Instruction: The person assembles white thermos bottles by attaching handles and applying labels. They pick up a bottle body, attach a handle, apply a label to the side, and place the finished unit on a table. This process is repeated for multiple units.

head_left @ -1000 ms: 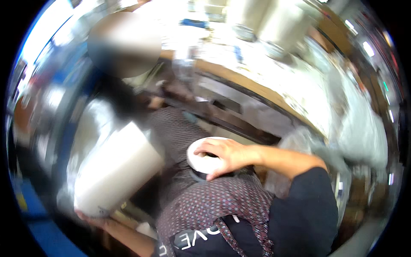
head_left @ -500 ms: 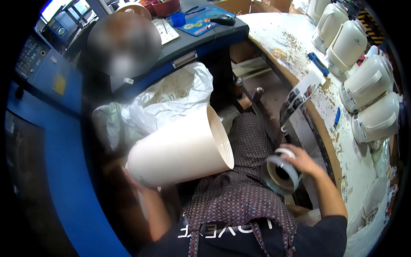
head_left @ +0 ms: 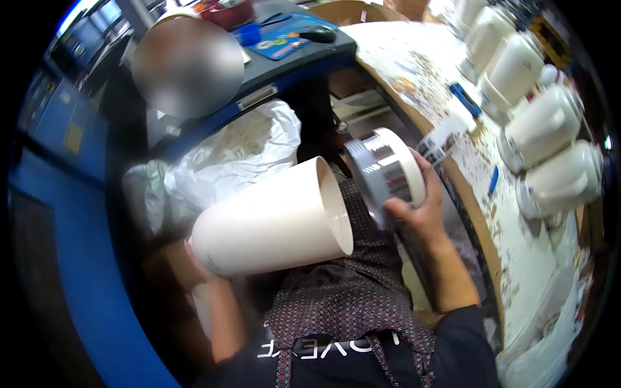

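Note:
My left hand (head_left: 204, 261) is closed on the rounded far end of a cream jug body (head_left: 268, 223), mostly hidden behind it. The body lies on its side over my lap. Its wide mouth, threaded inside, faces right. Just right of that mouth, my right hand (head_left: 422, 205) grips a ring-shaped collar (head_left: 394, 171) with a cream rim and a shiny metallic band. Thumb and fingers clasp its cream edge, and the band side faces the jug body. A gap separates the two parts.
Several cream jugs (head_left: 543, 129) with handles stand along the worn white table (head_left: 420, 71) on the right, near a blue pen-like tool (head_left: 493, 181). Ahead sits a white sack (head_left: 226, 155) of pale rings, below a dark desk (head_left: 291, 58). A blue cabinet (head_left: 77, 258) rises at left.
My right hand has brought the collar up and left from beside my thigh to near the jug body's mouth, turning it. The jug body stays nearly in place. The view has shifted slightly.

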### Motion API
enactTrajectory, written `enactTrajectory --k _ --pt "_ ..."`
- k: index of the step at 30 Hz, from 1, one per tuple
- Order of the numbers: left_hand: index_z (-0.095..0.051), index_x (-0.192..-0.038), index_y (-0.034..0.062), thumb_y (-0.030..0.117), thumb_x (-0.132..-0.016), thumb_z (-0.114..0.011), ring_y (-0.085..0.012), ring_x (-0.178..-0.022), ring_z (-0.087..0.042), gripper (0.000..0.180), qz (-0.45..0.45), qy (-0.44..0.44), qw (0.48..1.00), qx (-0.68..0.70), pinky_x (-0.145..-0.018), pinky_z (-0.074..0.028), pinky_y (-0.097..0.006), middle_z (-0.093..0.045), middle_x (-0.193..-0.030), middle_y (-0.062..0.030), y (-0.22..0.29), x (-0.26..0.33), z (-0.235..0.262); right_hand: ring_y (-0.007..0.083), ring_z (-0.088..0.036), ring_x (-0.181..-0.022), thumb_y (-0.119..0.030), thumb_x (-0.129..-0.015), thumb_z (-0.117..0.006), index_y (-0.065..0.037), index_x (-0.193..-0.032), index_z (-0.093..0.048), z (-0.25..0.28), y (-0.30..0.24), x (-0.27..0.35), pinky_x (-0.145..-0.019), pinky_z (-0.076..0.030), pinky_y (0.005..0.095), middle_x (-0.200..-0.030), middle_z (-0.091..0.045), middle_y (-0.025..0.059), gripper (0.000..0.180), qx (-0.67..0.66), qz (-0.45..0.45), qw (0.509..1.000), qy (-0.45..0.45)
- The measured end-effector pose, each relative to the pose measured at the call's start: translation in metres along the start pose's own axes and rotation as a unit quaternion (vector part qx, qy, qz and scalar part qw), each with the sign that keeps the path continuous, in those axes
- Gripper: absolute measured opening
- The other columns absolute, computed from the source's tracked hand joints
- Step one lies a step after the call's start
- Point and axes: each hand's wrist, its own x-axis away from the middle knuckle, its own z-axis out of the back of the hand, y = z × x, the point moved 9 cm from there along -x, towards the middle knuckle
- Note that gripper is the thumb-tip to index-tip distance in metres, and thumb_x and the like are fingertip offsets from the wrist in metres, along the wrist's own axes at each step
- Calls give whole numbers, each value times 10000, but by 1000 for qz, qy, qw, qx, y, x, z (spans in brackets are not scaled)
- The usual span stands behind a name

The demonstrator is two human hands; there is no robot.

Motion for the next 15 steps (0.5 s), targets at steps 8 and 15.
enactTrajectory --k 8,15 --pt "-438 -1368 14 542 -986 -241 -318 -1198 -513 681 4 -24 997 69 -1012 -433 -451 -487 -1367 -183 7 10 8 272 -528 -911 -387 -519 -909 -38 -1320 -420 -84 -78 46 -761 -460 412 -1059 -502 142 1002 102 420 900 -58" --pt "-510 -1298 26 547 -924 -417 -291 -1157 -538 648 -144 134 978 -64 -961 -464 -438 -571 -1254 -141 49 14 6 187 -602 -958 -373 -733 -794 -20 -1306 -468 -80 9 -14 -849 -483 333 -1091 -625 119 748 -105 24 994 0"
